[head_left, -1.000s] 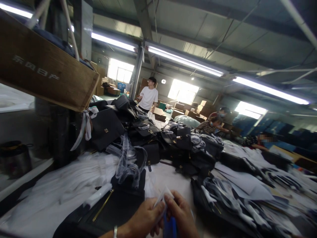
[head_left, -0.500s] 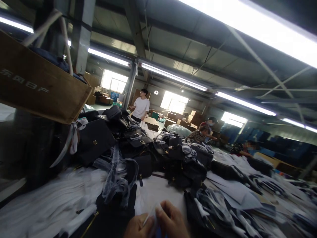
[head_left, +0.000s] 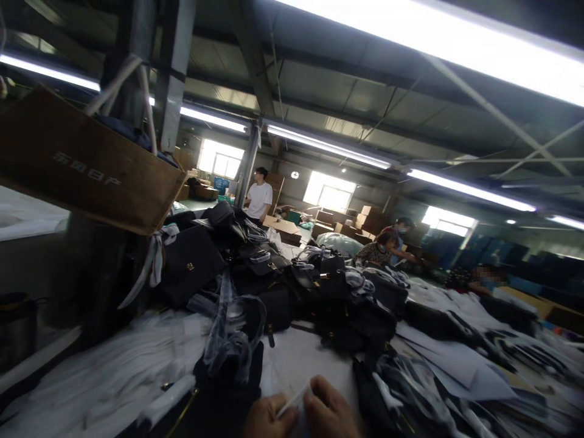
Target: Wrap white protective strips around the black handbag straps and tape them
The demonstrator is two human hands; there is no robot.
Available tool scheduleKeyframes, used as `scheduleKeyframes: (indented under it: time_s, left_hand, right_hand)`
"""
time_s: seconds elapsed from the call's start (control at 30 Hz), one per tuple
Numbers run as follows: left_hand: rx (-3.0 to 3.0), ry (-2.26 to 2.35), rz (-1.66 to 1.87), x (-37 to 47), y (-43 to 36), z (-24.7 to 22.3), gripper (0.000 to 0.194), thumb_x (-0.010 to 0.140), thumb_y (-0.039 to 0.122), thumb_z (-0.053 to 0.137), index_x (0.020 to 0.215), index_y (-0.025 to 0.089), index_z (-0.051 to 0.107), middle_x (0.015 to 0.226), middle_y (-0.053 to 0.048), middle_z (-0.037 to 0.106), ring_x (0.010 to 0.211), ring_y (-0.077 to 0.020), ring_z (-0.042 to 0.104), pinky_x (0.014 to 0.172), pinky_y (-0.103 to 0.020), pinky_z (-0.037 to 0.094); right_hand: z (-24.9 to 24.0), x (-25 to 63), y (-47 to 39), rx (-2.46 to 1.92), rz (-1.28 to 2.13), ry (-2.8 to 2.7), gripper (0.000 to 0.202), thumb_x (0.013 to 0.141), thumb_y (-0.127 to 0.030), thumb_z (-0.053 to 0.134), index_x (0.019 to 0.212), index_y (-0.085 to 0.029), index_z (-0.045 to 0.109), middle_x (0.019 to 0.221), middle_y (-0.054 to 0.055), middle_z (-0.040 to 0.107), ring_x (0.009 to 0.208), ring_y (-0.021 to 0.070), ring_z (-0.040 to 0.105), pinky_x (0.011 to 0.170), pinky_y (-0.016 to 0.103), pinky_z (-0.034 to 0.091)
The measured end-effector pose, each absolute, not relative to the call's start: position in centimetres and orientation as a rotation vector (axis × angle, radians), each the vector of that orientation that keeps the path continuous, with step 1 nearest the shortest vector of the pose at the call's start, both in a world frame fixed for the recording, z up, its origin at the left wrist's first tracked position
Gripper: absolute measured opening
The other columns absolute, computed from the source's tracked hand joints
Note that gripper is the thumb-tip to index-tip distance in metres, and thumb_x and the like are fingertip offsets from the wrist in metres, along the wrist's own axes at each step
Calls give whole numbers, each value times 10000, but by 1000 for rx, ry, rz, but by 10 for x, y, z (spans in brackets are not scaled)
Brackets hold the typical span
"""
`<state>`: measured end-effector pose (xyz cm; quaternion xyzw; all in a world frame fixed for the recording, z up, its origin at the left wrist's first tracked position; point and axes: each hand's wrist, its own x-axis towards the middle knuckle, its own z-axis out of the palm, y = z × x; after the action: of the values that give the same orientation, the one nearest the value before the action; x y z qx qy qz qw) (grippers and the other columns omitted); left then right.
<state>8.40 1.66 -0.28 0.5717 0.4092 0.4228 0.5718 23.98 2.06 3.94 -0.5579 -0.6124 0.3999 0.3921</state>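
Observation:
At the bottom middle, my left hand (head_left: 268,417) and my right hand (head_left: 332,409) are close together. Both pinch a thin white sheet-like piece (head_left: 297,400), whose lower part is cut off by the picture edge; whether it is paper or plastic I cannot tell. Beneath and beyond my hands lies a white sheet (head_left: 303,359) on the table. To the left is a black bag (head_left: 228,383) with a gold zip and clear plastic-wrapped straps (head_left: 232,328). On the right sits another black bag (head_left: 369,389) with wrapped straps.
A heap of black handbags (head_left: 274,274) spreads across the table ahead. White sheets (head_left: 114,365) are stacked at left. A brown tote bag (head_left: 91,164) hangs by a pillar (head_left: 176,91). A person in white (head_left: 261,198) stands beyond; other people (head_left: 383,246) work at right.
The view has shifted, so the scene sits slightly farther right and lower. Both hands keep their pinch on the white piece, which has barely changed in position between them.

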Motion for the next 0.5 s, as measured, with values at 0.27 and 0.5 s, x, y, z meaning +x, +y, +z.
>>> scheduleKeyframes:
  time_s: [0.27, 0.5]
  left_hand:
    - [1409, 1113, 1106, 80, -12, 39, 358, 806, 476, 575, 649, 156, 609, 565, -9, 575, 544, -157, 520, 527, -242, 323]
    - [1577, 1173, 1050, 79, -16, 41, 251, 888, 381, 513, 872, 194, 680, 649, -10, 652, 580, -172, 578, 570, -248, 348]
  right_hand:
    - [59, 235, 9, -1304, 1420, -1313, 267, 637, -349, 566, 848, -185, 545, 564, -57, 574, 352, 103, 529, 349, 172, 338]
    - [66, 236, 8, -1256, 1510, -1227, 181, 651, -294, 569, 788, -186, 521, 484, -69, 544, 350, 94, 512, 348, 153, 330]
